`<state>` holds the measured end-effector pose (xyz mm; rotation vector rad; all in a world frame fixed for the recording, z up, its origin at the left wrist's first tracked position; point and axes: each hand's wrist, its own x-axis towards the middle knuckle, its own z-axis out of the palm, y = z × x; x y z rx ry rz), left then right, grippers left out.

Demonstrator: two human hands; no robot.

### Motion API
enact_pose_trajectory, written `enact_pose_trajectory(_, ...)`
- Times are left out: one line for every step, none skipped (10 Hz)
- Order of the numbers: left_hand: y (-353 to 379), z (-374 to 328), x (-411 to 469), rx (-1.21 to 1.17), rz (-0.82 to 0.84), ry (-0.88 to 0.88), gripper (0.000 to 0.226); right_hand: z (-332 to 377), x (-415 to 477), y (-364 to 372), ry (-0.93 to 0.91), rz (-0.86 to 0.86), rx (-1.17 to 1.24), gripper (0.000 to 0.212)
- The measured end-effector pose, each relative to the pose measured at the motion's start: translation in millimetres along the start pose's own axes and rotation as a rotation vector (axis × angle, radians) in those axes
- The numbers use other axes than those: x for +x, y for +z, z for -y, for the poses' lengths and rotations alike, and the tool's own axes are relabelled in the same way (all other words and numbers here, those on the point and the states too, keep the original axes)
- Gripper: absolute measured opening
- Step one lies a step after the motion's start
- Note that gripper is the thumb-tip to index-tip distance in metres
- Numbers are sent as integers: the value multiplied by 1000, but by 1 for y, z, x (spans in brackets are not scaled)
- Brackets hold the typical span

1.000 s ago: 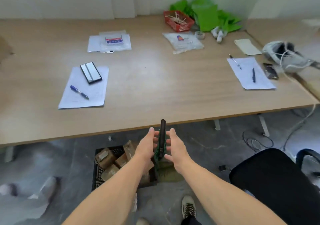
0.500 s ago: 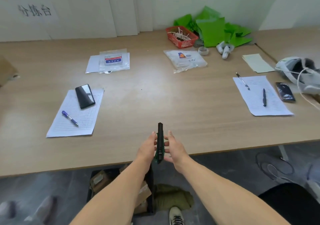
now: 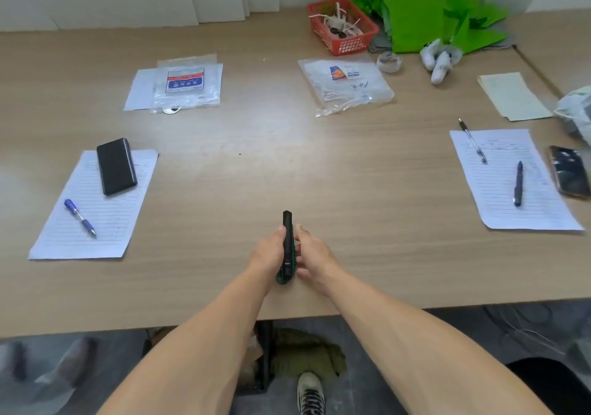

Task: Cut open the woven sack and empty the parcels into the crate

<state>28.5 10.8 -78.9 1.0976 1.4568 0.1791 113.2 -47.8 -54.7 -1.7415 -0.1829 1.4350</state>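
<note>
A black and green utility knife (image 3: 287, 248) stands on edge over the wooden table (image 3: 256, 165), near its front edge, pointing away from me. My left hand (image 3: 268, 253) grips its left side and my right hand (image 3: 311, 254) holds its right side. No blade shows at its tip. On the floor under the table's edge lies the olive green woven sack (image 3: 307, 352), crumpled. Beside it, a sliver of the black crate (image 3: 265, 360) shows, mostly hidden by my left arm and the table.
Lined sheets with pens lie left (image 3: 92, 206) and right (image 3: 511, 178); a black phone (image 3: 115, 165) sits on the left sheet. Plastic bags (image 3: 347, 83), a red basket (image 3: 342, 26) and green bags (image 3: 419, 11) sit at the back. My shoe (image 3: 310, 394) and a black chair (image 3: 556, 386) are below.
Both hands moved forward with the knife, from above the crate on the floor to over the table. The crate and sack slipped mostly out of sight.
</note>
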Motion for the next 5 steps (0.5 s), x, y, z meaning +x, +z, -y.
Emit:
enact_pose_trajectory(-3,-21,-24,44,19,3,55,-8,16,2,-31,-57,-68,63)
enact_pose_trajectory(-3,-26,-32,99,17,36,44,-15,27,3,-30,-65,-143,64)
enact_pose_trajectory(-5,-24,-34,117,24,57,41,-5,9,7,-57,-75,-160,69)
enact_pose_trajectory(-8,-23,-36,104,36,93,39,-5,-3,8,-77,-96,-126,73)
enact_pose_trajectory(-15,-21,-48,99,22,90,36,-4,-13,10,-107,-117,-129,54)
